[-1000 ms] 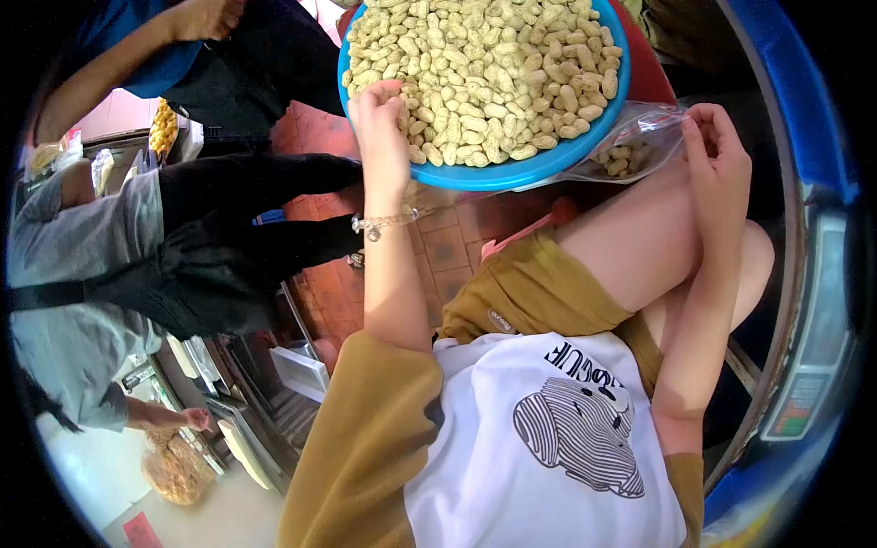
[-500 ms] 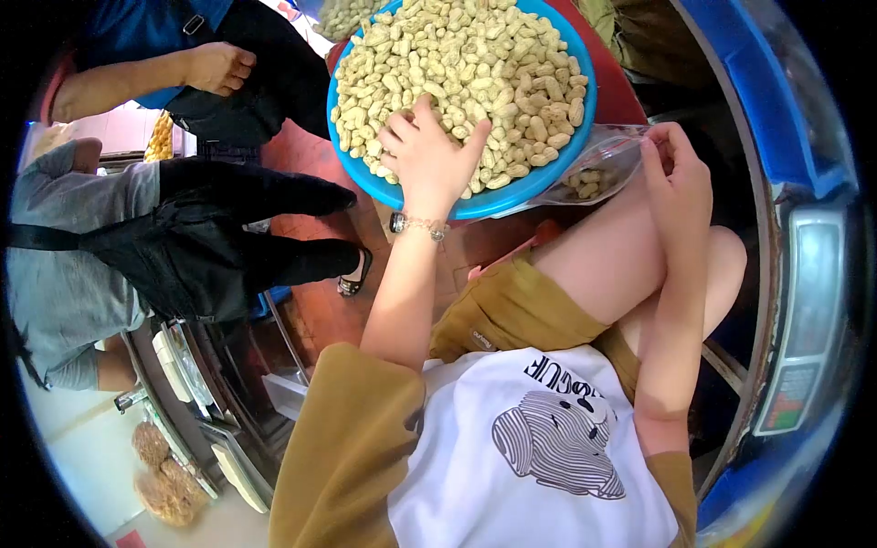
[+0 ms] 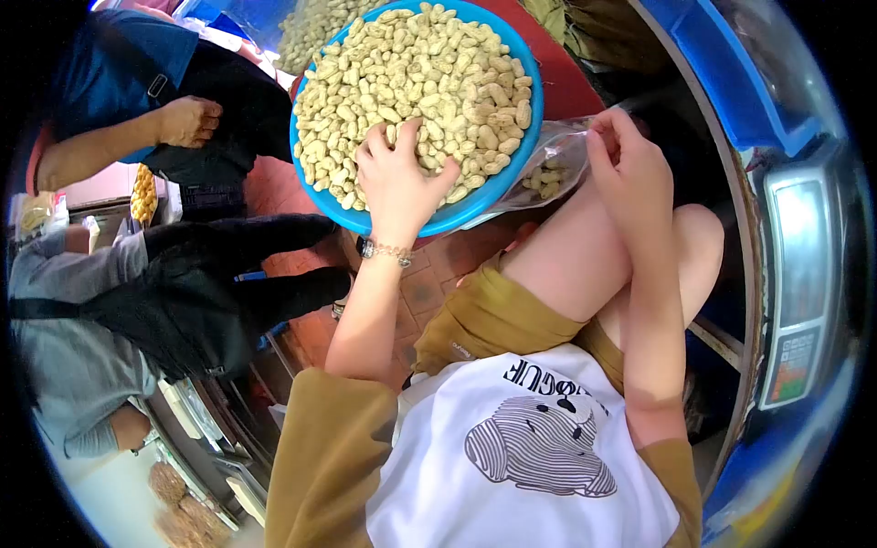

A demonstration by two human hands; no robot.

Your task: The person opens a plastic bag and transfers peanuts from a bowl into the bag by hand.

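A blue basin (image 3: 537, 91) is heaped with unshelled peanuts (image 3: 416, 78). My left hand (image 3: 398, 187), with a watch and a bracelet at its wrist, rests on the peanuts at the near side, fingers and thumb apart and some fingertips sunk among them. Beside the basin, my right hand (image 3: 632, 169) pinches the edge of a clear plastic bag (image 3: 568, 151) between thumb and fingers. Some peanuts lie inside the bag, close to the basin's rim. The bag's far part is hidden by the basin.
Behind the basin is another bag of peanuts (image 3: 320, 27). A scale (image 3: 799, 274) and a blue tray (image 3: 731, 82) border the right side. Two people stand at left, one with a closed hand (image 3: 190, 122) near the basin. My bare knees lie under the bag.
The whole view has shifted, so basin and hands appear further left. My left hand has shifted slightly on the peanuts, fingers bent more into them. My right hand still pinches the bag.
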